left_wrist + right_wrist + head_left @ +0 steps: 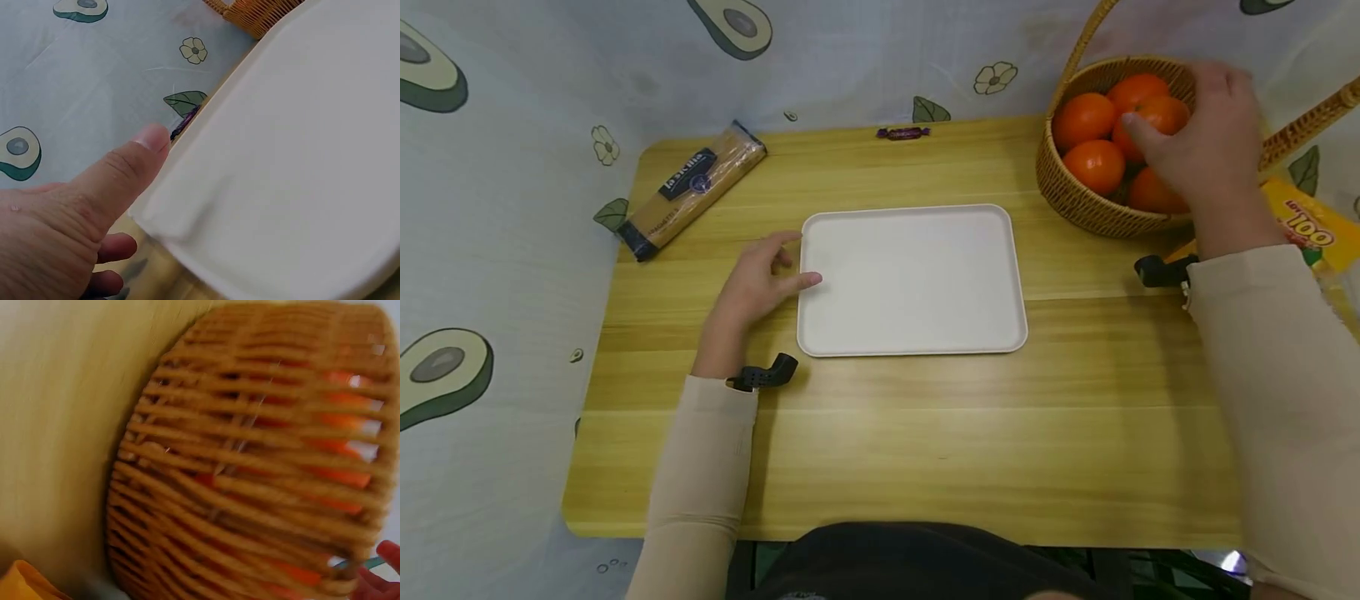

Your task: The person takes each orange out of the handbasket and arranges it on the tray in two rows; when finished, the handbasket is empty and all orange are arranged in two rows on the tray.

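Observation:
A white rectangular tray lies mid-table. My left hand is at its left edge, fingers spread and thumb reaching over the rim. In the left wrist view the thumb overlaps the tray's edge, and two other fingertips show lower down beside it. At the back right stands a wicker basket holding several oranges. Over its right rim reaches my right hand, thumb extended above the oranges and the other fingers partly hidden. The right wrist view has the woven basket side, with fingertips low at its rim.
A pack of spaghetti lies slanted at the back left. One purple-wrapped candy is close to the table's back edge. Beside the basket, partly behind my right forearm, is a yellow bag. The tall basket handle rises from the rim.

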The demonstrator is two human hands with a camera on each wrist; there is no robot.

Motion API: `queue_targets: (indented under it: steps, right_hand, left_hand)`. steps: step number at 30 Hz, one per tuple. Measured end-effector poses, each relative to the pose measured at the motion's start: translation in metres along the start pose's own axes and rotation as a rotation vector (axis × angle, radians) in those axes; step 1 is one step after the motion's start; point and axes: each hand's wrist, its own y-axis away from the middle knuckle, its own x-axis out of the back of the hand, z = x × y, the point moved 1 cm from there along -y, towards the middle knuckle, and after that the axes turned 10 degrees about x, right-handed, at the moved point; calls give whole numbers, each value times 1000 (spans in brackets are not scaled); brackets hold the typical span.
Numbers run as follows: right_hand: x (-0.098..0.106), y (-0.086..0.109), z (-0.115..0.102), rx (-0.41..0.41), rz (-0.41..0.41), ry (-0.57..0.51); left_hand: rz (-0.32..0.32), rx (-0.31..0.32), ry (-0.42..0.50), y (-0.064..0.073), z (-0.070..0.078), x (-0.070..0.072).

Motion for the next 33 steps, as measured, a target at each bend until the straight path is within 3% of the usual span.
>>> queue_targets:
  steps: [5,12,33]
  right_hand:
    - [-6,-5,14,-12,35,-52]
    - [-23,-5,26,-14,83,-95]
    - [-28,-5,30,18,93,-40]
  left_hand:
    - [49,-3,121,0,-3,-11]
    - [141,-7,206,2,-9,-21]
    - [194,6,213,4,-11,-26]
